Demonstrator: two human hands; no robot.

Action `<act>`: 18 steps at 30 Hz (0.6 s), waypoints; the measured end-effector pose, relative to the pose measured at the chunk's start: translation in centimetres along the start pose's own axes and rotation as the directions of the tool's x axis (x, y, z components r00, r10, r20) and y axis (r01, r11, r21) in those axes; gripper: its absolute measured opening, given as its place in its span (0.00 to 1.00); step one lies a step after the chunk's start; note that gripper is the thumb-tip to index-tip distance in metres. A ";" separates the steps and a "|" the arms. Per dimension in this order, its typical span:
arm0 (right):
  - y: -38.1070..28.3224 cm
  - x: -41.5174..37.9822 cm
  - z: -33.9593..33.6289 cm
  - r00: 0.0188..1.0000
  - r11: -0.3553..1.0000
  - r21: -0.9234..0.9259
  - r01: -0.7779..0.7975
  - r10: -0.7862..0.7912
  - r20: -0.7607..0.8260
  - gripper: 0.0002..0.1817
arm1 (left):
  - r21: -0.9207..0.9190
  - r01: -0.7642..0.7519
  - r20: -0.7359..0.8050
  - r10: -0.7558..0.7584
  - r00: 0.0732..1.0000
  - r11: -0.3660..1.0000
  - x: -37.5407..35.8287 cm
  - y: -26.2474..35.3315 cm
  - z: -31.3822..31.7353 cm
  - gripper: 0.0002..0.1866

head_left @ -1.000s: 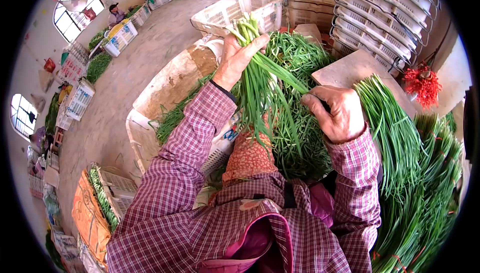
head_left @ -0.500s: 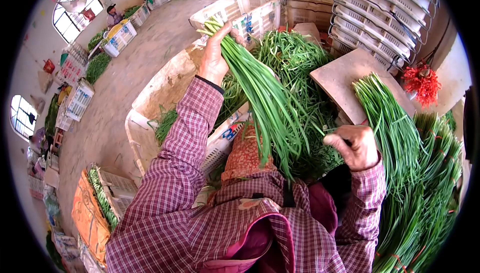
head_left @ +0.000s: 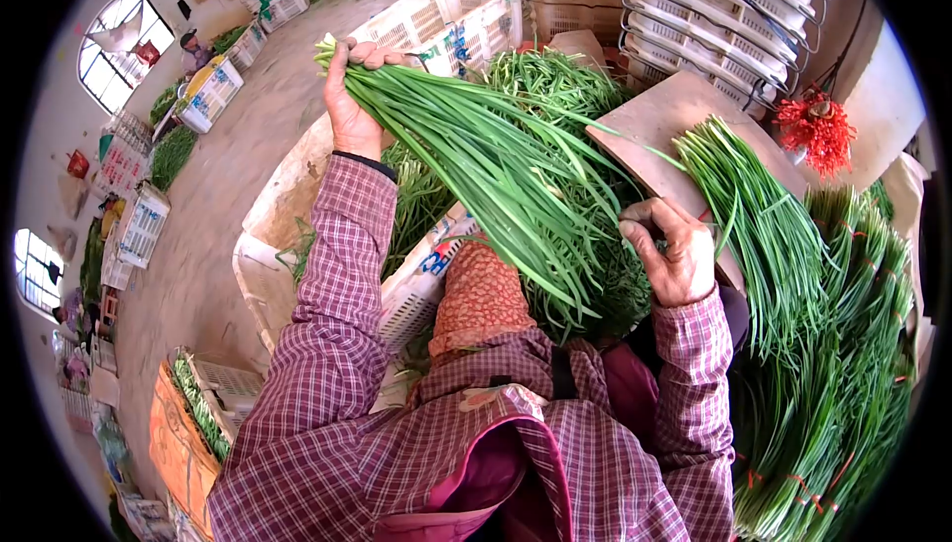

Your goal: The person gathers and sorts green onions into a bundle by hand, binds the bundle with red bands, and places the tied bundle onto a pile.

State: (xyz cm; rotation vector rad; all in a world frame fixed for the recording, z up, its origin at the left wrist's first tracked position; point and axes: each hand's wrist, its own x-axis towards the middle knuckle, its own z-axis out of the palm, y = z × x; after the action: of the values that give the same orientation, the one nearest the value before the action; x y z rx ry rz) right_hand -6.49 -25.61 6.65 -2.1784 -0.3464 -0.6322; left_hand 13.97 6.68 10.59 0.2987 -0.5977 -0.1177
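1. Chives bunch [head_left: 476, 155] slants over the crate of loose chives [head_left: 565, 86], stalk ends up at the far left, leaves fanning down toward the lap.
2. Left hand [head_left: 349, 96] is clenched round the stalk ends.
3. Right hand [head_left: 674, 254] is curled at the leaf tips, just beside the wooden board [head_left: 674, 125]; whether it grasps any, I cannot tell.
4. Sorted chives [head_left: 764, 215] lie across that board.
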 end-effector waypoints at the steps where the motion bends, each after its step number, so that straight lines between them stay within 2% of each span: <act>1: 0.0 0.2 0.4 0.999 0.999 -0.008 0.035 -0.035 0.009 0.05 | -0.001 0.005 0.000 -0.005 1.000 1.000 0.0 0.0 -0.2 0.05; 2: -0.1 0.4 1.2 1.000 0.999 0.028 0.025 -0.025 -0.005 0.05 | -0.019 0.023 0.023 -0.023 0.999 1.000 0.0 0.1 -0.5 0.05; 4: 0.1 1.0 2.8 0.995 0.995 -0.016 0.096 -0.097 -0.024 0.06 | -0.032 0.040 0.047 -0.039 0.998 0.999 -0.2 -0.3 0.3 0.05; 6: 0.0 1.8 4.3 0.989 0.990 -0.050 0.134 -0.137 -0.059 0.07 | 0.084 -0.016 0.005 0.016 1.000 0.996 -0.7 -0.9 1.1 0.06; 10: -0.5 3.2 6.4 0.984 0.980 -0.112 0.166 -0.172 -0.047 0.13 | 0.063 -0.005 0.036 0.003 0.999 0.998 -0.5 -0.9 1.2 0.06; 12: -1.0 3.8 7.2 0.981 0.981 -0.085 0.177 -0.182 -0.060 0.14 | 0.098 0.017 -0.019 -0.016 1.000 0.995 -0.6 -1.2 1.6 0.03; 14: -1.5 4.2 7.6 0.984 0.984 -0.059 0.168 -0.171 -0.052 0.13 | 0.096 0.024 -0.017 -0.022 1.000 0.995 -0.5 -1.4 1.4 0.03; 16: -1.9 4.5 7.9 0.993 0.990 -0.079 0.120 -0.121 -0.009 0.11 | 0.095 0.054 0.058 -0.060 0.997 0.994 -0.4 -1.3 1.0 0.05; 18: -1.7 4.6 7.9 0.974 0.978 -0.069 0.198 -0.204 -0.100 0.09 | 0.215 0.037 0.089 -0.058 0.994 0.976 -0.3 -1.1 0.8 0.04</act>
State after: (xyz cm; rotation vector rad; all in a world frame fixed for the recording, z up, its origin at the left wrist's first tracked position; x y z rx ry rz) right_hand -0.84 -18.21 6.02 -2.1716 -0.5018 -0.8774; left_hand 13.26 5.46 10.73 0.5176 -0.6990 -0.1147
